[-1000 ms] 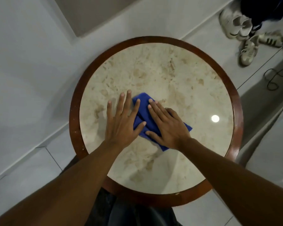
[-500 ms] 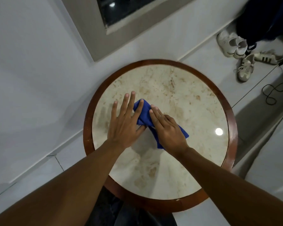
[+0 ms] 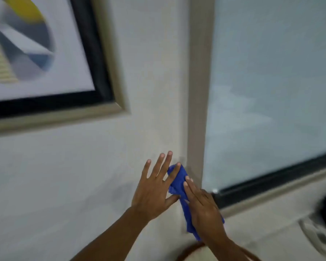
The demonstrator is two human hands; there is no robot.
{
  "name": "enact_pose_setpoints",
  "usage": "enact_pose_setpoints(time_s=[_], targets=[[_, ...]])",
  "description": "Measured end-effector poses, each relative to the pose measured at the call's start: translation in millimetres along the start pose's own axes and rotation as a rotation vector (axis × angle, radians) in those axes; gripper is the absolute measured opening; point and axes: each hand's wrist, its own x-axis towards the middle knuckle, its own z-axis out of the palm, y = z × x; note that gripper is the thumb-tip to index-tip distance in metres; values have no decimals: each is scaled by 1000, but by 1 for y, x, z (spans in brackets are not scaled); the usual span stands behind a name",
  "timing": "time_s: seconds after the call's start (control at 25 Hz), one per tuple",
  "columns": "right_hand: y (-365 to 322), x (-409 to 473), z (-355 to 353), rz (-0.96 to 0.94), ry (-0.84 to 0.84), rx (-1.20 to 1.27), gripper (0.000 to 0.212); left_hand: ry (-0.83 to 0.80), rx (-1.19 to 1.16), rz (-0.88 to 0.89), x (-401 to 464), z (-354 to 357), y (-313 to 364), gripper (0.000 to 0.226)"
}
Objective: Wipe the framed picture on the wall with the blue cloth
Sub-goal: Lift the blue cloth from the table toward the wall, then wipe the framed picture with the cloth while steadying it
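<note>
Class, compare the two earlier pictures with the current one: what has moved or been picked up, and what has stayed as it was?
The view swung up from the round table to the wall; only the table's rim shows now. Both hands lifted the blue cloth off the tabletop: the right hand holds it, and the left hand is spread against it. The framed picture, upper left, is untouched. Unchanged: both hands are still on the cloth.

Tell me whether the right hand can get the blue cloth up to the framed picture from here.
Probably yes: the right hand holds the blue cloth low, and only bare wall lies between it and the framed picture up-left.
</note>
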Motion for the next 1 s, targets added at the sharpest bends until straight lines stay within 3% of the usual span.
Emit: enact_pose_setpoints(time_s=[0.08, 0.36, 0.44, 0.52, 0.6, 0.8, 1.0], targets=[[-31, 86, -3, -142, 178, 5, 36, 113, 77, -40, 30, -62, -55, 79], [-147, 310, -6, -192, 555, 96, 39, 364, 382, -189, 87, -231, -225, 83], [-164, 355, -4, -136, 528, 13, 44, 360, 427, -231, 96, -252, -262, 83], [-176, 383, 2, -56, 400, -109, 58, 321, 415, -268, 100, -258, -287, 84], [-179, 394, 21, -17, 357, -207, 57, 290, 422, -264, 101, -257, -303, 84], [-171, 389, 61, 37, 352, -221, 76, 328, 425, -193, 103, -248, -319, 82], [-179, 438, 36, -4, 440, -228, 77, 414, 440, -156, 102, -238, -325, 73]])
